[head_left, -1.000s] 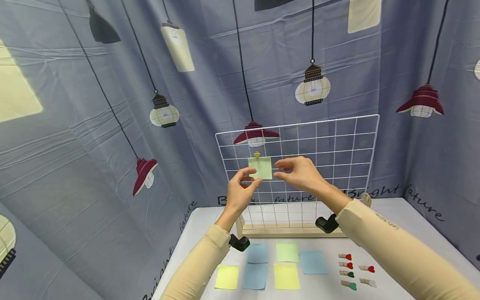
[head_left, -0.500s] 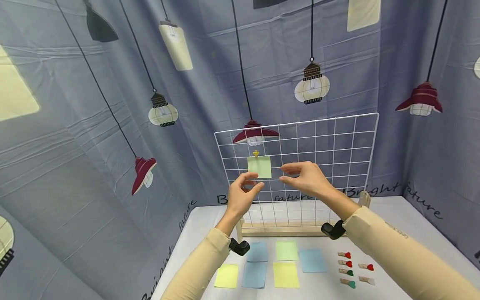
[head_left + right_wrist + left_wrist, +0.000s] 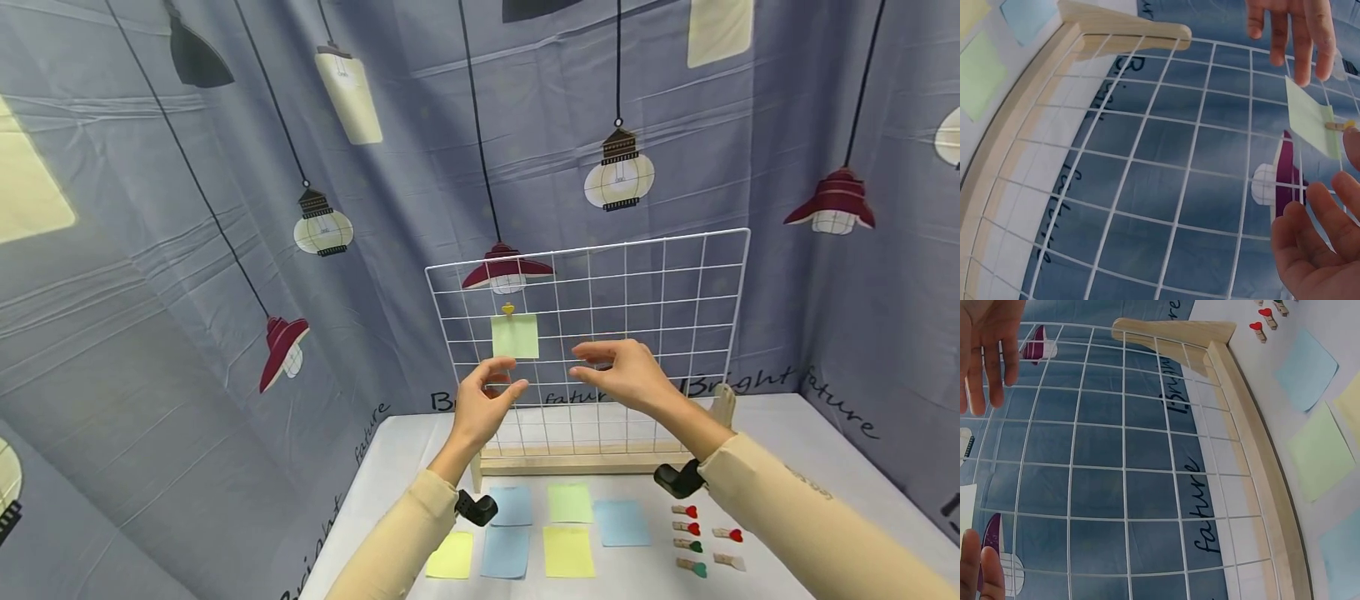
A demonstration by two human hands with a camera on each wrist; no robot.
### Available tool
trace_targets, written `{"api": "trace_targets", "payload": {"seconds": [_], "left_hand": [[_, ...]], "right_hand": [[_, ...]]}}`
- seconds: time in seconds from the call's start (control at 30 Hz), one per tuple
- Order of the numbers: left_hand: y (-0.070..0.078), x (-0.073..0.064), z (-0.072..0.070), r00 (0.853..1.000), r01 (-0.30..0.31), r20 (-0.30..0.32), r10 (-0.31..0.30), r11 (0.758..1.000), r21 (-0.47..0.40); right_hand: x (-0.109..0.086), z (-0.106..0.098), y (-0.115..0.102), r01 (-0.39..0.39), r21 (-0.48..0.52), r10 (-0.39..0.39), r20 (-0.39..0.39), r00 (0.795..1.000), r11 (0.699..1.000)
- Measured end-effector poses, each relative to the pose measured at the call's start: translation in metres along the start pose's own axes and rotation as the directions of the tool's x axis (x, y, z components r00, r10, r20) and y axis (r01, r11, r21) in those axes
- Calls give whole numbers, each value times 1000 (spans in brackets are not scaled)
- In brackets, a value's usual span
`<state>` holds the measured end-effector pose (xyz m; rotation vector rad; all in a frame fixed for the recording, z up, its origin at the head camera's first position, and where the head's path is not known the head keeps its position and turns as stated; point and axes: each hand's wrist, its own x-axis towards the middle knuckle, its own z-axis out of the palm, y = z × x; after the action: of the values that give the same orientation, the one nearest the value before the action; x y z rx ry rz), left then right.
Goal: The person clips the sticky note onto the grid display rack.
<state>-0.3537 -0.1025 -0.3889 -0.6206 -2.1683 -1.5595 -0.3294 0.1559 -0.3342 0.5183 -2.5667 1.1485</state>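
A pale green sticky note [image 3: 515, 337] hangs on the white wire grid [image 3: 645, 287], held at its top by a small clothespin with a yellow heart [image 3: 508, 309]. Just below the note is my left hand [image 3: 482, 402], its fingers loosely bent with nothing between them. My right hand [image 3: 626, 372] hovers in front of the grid to the right of the note, thumb and fingers apart, also holding nothing. In the right wrist view the note [image 3: 1311, 119] and its clothespin [image 3: 1340, 125] show from the side, apart from both hands.
The grid stands in a wooden base [image 3: 585, 460] on a white table [image 3: 405, 450]. In front lie blue notes [image 3: 505, 552], yellow notes [image 3: 568, 552] and a green note [image 3: 570, 503]. Several heart clothespins [image 3: 688, 546] lie at the right. A lamp-printed curtain [image 3: 420, 167] hangs behind.
Both hands have drawn away from the hanging note: the left downward, the right down and to the right. The note stays clipped on the grid.
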Motion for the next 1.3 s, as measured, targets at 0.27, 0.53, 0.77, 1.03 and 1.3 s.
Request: {"api": "trace_targets", "payload": {"seconds": [0.27, 0.53, 0.77, 1.03, 1.3], "left_hand": [[-6, -10, 2, 1000, 3, 3, -3, 1000, -2], [-15, -18, 4, 1000, 9, 4, -9, 1000, -13], [-19, -25, 5, 999, 49, 5, -49, 998, -31], [-26, -36, 8, 997, 77, -24, -78, 996, -50], [-32, -45, 6, 996, 91, -14, -92, 995, -33]], "right_hand": [[-10, 1, 11, -22, 4, 22, 0, 1000, 1000], [-17, 6, 22, -42, -2, 42, 1, 999, 999], [-22, 7, 29, -54, 5, 54, -10, 999, 999], [-30, 13, 40, -74, -6, 74, 5, 997, 997], [-38, 19, 48, -79, 0, 79, 28, 996, 997]]}}
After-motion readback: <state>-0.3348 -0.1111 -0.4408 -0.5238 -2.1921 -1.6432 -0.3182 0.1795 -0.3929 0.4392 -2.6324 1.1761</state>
